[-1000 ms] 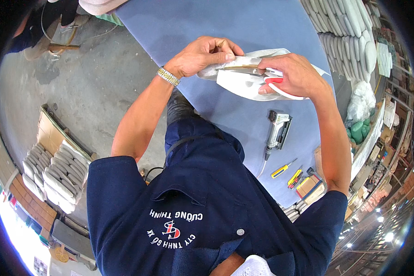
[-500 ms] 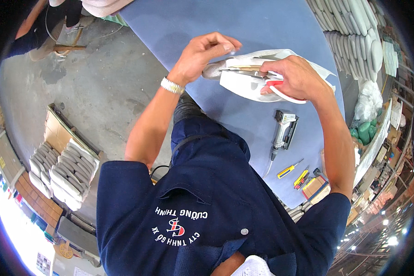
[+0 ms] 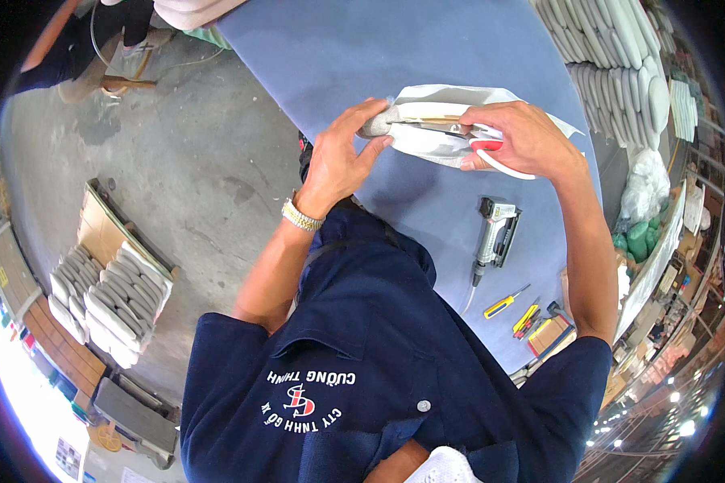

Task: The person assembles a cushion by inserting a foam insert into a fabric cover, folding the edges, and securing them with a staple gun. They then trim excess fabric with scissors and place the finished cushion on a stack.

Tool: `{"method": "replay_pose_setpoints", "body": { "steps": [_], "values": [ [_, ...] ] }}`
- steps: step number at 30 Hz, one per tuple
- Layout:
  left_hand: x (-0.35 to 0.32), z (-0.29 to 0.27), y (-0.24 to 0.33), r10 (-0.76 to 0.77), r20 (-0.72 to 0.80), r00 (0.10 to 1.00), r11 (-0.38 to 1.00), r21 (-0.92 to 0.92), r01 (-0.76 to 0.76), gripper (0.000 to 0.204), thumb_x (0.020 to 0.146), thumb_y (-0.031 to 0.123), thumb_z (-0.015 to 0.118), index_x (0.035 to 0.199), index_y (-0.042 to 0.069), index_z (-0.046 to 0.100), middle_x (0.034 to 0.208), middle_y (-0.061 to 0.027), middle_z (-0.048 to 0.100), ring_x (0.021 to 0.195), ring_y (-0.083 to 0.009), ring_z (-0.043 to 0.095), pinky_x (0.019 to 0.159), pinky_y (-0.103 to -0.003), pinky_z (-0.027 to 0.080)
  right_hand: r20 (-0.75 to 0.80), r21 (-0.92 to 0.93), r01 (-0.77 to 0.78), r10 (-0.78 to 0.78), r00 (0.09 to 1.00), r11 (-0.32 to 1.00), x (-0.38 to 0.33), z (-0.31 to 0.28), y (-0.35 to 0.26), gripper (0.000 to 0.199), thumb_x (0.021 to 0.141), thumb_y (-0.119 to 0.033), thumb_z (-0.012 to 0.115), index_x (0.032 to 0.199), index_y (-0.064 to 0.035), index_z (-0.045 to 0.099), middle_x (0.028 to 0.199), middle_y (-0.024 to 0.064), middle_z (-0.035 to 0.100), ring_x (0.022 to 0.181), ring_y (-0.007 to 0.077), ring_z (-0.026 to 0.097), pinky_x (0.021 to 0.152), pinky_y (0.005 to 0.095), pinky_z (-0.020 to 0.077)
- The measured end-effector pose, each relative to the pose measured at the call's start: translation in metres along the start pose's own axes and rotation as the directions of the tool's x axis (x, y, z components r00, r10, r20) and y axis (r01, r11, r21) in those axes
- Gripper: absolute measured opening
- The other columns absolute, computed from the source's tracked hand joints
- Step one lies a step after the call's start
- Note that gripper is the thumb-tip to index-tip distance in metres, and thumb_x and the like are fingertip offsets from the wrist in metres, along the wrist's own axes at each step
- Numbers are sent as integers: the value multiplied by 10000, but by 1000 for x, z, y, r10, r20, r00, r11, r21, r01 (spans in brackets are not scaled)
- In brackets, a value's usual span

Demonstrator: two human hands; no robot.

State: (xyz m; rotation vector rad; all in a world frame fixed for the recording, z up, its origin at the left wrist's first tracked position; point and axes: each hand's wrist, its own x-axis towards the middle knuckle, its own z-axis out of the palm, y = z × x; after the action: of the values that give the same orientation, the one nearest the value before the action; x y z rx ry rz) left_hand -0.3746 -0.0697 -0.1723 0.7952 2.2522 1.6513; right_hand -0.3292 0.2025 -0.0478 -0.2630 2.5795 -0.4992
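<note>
Grip of left hand (image 3: pixel 344 161) on padded piece (image 3: pixel 419 142), right hand (image 3: pixel 517 138) on scissors (image 3: pixel 486 146), tips unclear

On the chest of the dark blue shirt (image 3: pixel 395 354) there is white lettering (image 3: pixel 312 377), readable but upside down in this view. One line is almost straight; another curves below a red and white emblem (image 3: pixel 300 400). The stapler's (image 3: pixel 498 232) small marks are not legible.
</note>
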Motion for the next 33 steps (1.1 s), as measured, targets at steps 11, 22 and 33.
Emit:
{"method": "replay_pose_setpoints", "body": {
  "steps": [11,22,33],
  "values": [
    [2,-6,-4,39,43,998,999,-20,-39,474,853,110,804,1312,82,694,1329,-155,691,1206,-288,672,1017,-379,524,26,28,-38,37,999,999,-13,-1,-2,567,721,-503,863,1071,-103,666,986,131,723,927,391,651,806,452,502],
    [3,-9,-5,-19,70,997,998,-62,23,464,843,100,812,1293,66,704,1311,-150,702,1212,-279,678,1029,-374,528,26,109,-92,89,996,990,-13,7,-1,563,720,-474,880,1068,-80,678,985,129,720,920,372,657,811,439,510],
    [4,-10,-3,24,68,997,999,-43,-21,449,844,100,815,1279,57,712,1299,-150,709,1198,-271,686,1021,-370,536,66,193,-91,80,995,977,-11,4,-1,551,760,-485,858,1063,-60,679,944,112,702,868,336,640,786,406,501]
  ]
}}
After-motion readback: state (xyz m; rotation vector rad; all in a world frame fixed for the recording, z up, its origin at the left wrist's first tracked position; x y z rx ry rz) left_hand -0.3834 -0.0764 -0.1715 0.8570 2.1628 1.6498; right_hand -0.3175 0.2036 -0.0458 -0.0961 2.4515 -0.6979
